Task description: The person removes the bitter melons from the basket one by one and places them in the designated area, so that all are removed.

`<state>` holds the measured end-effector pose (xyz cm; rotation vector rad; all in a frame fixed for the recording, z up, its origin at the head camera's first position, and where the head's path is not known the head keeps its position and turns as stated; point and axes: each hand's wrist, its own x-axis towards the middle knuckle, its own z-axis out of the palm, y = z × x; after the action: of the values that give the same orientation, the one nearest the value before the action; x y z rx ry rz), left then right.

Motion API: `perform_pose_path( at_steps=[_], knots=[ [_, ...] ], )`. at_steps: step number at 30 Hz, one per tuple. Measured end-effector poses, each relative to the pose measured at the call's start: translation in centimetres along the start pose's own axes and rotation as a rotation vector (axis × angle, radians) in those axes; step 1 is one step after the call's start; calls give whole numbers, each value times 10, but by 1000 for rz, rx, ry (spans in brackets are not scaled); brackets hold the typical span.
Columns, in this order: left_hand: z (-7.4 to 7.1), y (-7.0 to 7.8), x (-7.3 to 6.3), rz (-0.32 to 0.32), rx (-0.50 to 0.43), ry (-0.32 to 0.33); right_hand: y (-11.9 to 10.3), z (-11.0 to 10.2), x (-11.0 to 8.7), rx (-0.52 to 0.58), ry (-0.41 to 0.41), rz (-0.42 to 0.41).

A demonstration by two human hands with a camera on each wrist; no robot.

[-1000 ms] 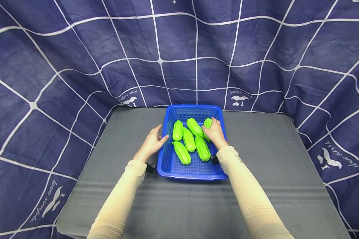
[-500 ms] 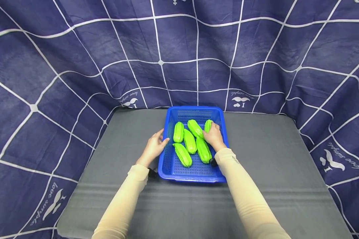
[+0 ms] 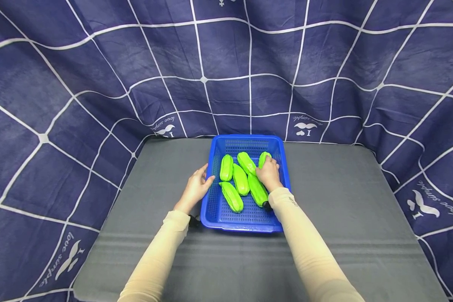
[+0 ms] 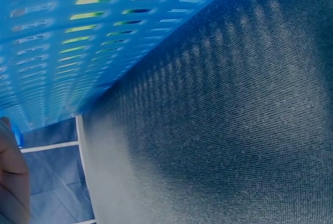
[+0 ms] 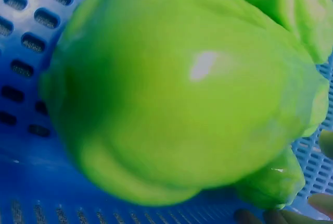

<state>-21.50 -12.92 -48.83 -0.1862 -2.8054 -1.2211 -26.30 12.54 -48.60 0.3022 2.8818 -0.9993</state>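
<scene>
One green gourd-like piece [image 3: 263, 158] juts lengthwise ahead of my right hand [image 3: 269, 174], curled round it, my spread left hand [image 3: 196, 187] farther.

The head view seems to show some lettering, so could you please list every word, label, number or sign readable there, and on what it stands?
"love simple": printed several times on the blue curtain.
"I": on the same curtain, with a heart and a moustache sign.
Right sleeve: the dark marking near its cuff is too small to read.
White marks cut off at the curtain's top edge: not readable.
</scene>
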Motion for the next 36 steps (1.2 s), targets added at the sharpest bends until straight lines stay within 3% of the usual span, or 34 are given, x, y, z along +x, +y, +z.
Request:
perform_pose_path(
  at_steps=[8,20,27,36],
  knots=[
    [6,-1,-1,3,-14,7,-1,5,2,-92,56,59],
    [9,0,0,-3,-42,11,4,6,3,-47,57,72],
    [8,0,-1,-17,-70,21,5,6,0,-1,98,50],
    [6,-4,-1,-22,-56,35,-5,-4,-4,16,95,40]
  ],
)
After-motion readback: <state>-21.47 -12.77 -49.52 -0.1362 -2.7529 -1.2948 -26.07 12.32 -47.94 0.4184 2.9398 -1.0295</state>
